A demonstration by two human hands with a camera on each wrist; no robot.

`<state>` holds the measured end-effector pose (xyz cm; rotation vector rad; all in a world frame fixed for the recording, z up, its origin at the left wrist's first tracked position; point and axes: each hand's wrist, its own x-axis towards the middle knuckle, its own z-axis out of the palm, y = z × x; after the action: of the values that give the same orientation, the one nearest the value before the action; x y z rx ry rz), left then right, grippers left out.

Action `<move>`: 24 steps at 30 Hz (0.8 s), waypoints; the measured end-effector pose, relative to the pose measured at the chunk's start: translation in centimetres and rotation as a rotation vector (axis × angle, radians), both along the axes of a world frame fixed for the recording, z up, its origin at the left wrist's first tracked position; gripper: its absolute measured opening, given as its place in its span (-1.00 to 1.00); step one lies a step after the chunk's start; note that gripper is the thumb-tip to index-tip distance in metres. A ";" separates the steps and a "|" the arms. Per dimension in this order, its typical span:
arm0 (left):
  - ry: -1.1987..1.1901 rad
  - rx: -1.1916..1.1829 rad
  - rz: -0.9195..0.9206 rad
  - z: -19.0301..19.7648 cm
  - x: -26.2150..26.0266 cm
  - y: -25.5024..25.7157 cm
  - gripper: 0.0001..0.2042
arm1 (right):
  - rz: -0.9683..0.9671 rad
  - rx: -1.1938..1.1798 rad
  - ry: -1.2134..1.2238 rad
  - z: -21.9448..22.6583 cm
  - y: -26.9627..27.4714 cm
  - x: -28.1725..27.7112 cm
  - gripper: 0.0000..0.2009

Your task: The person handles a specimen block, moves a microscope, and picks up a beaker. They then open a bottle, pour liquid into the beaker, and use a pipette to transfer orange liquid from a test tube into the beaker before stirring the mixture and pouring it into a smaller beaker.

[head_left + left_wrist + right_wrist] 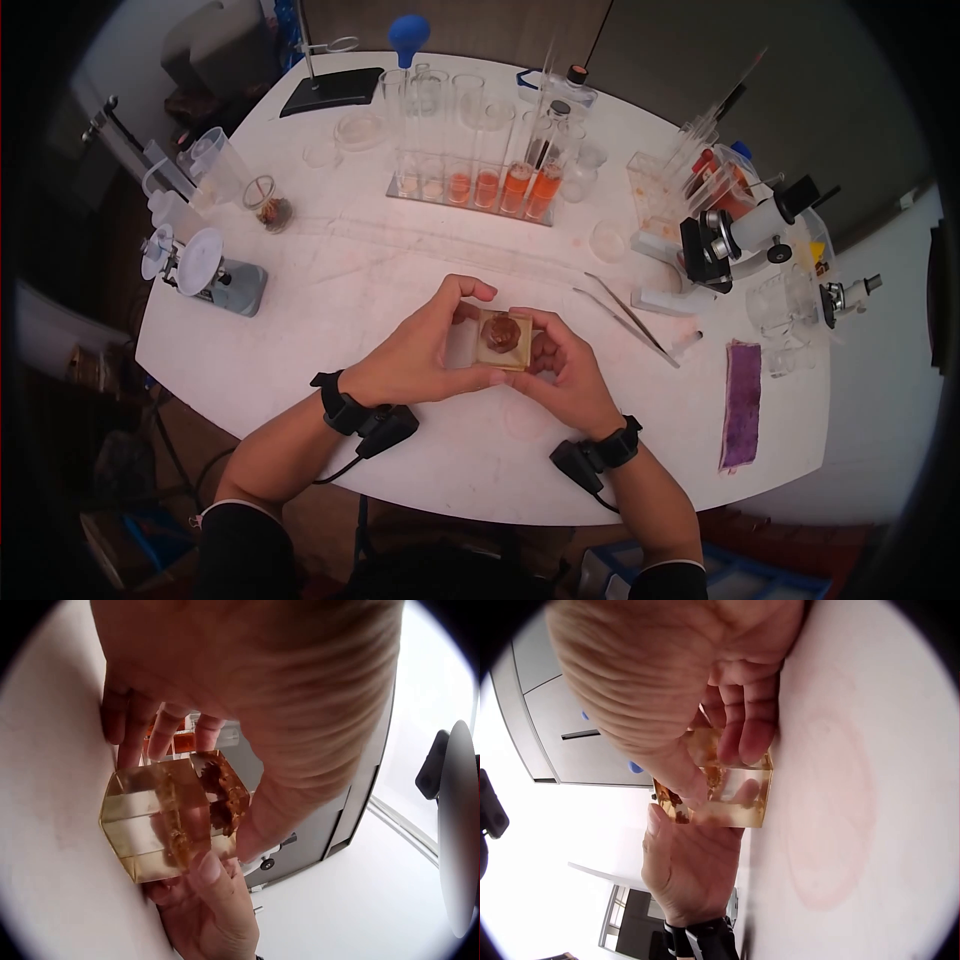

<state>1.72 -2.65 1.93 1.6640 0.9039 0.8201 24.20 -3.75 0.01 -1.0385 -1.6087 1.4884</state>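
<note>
A clear, yellowish block (pixel 505 340) with a reddish-brown object set inside it is held between both hands near the middle of the table. The left hand (pixel 420 340) touches its left side with the thumb along the near edge. From the right, the right hand (pixel 568 372) grips the block with curled fingers and thumb. In the left wrist view the block (pixel 157 817) shows its clear side faces, with the right thumb pressed on it. The right wrist view shows the block (pixel 735 796) just above or on the tabletop; which one, I cannot tell.
Beyond the hands stands a rack (pixel 470 208) of tubes, some with orange-red liquid. Tweezers (pixel 630 320), a purple cloth (pixel 740 405) and a microscope (pixel 740 235) are on the right. A balance (pixel 215 275) and a jar (pixel 268 205) stand on the left.
</note>
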 end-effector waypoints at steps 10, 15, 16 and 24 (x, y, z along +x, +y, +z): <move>0.113 0.125 -0.031 -0.4 -0.3 0.5 -0.43 | 0.036 0.053 0.076 0.5 0.0 0.2 -0.30; 0.124 0.031 -0.063 0.0 -0.2 0.5 -0.44 | 0.018 0.118 0.047 0.1 0.2 0.3 -0.35; 0.124 0.035 -0.060 -0.1 -0.2 0.5 -0.44 | 0.011 0.117 0.045 0.1 0.2 0.3 -0.36; 0.081 0.108 -0.073 -1.0 -0.4 0.7 -0.48 | -0.002 0.046 0.044 0.5 -0.1 0.2 -0.43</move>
<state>1.35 -1.92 0.93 1.8245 0.8615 0.7677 24.43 -3.84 0.48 -0.9748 -1.6030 1.4564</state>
